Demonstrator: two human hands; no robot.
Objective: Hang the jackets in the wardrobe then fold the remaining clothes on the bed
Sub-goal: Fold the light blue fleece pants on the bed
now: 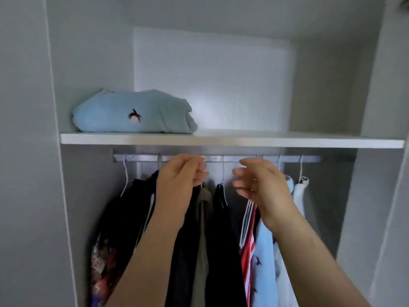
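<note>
My left grip point(179, 176) pinches the hanger point(201, 185) of the olive jacket point(202, 218) hanging mid rail point(230, 159), right grip point(261, 185) loosely curled, can't tell if holding; hanging looks near done, folding presumably all left.

The folded garment point(132, 114) is pale blue with a small dark motif, the shelf point(243, 139) white, the wardrobe point(93, 63) grey, and beneath are a dark floral-print garment point(104, 262), an olive-grey jacket point(202, 240), a red-and-white striped garment point(249, 251) and a white garment point(299, 191).
</note>
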